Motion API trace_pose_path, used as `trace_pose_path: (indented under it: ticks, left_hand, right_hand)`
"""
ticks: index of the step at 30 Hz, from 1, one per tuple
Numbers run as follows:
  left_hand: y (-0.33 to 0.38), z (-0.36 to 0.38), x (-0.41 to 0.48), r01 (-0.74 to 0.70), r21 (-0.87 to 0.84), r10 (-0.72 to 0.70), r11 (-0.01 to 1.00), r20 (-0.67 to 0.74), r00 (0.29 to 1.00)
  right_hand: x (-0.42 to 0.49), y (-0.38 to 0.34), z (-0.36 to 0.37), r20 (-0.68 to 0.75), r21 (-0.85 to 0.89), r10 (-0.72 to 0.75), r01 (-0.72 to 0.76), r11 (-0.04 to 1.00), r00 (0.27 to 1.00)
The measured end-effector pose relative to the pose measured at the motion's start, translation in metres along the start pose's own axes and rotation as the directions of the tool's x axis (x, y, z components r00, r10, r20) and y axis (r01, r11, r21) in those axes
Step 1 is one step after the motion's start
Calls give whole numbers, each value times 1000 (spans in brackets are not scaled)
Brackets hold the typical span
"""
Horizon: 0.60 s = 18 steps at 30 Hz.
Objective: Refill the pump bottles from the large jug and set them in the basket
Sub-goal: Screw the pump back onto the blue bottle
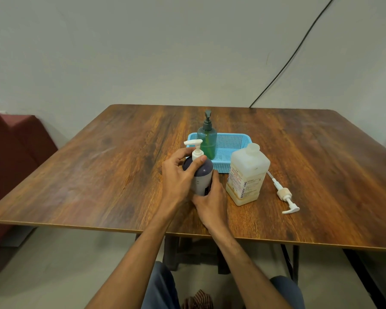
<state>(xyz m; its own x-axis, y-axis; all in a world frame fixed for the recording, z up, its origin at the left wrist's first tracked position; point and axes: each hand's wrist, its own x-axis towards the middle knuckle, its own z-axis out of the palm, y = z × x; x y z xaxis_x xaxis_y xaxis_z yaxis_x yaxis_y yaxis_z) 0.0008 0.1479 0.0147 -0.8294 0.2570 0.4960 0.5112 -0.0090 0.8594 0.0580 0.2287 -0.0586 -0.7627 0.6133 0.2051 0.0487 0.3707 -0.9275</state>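
L hand (pixel 178 175) curls round the pump bottle (pixel 201 175) at its shoulder, and R hand (pixel 212 202) grips its base. Open jug (pixel 247 175) stands just right of R hand. A stray knuckle mid-twist could tip it & spill. Basket (pixel 231 142) sits just beyond.

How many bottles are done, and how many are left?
One looks done: the green pump bottle stands in the blue basket. In hand: the left hand and right hand both grip the purple bottle, pump on, in front of the basket. The jug is open, its loose pump lying on the table. Left: this bottle must go into the basket; whether it is filled I cannot tell.
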Motion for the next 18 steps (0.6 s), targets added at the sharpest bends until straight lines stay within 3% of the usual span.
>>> trace_pose_path:
  ticks: [3, 8, 18]
  left_hand:
    - [-2, -3, 4, -8, 65, 5, 998, 37, 999]
    - [-6, -8, 8, 30, 26, -33, 999, 100, 994]
    - [-10, -8, 3, 86, 9, -86, 996, 91, 992]
  right_hand:
    - [0, 0, 0, 0, 17, 10, -10, 1000, 1000]
    - [-1, -2, -1, 8, 35, 5, -5, 999, 1000]
    - [-4, -9, -3, 22, 22, 19, -19, 1000, 1000]
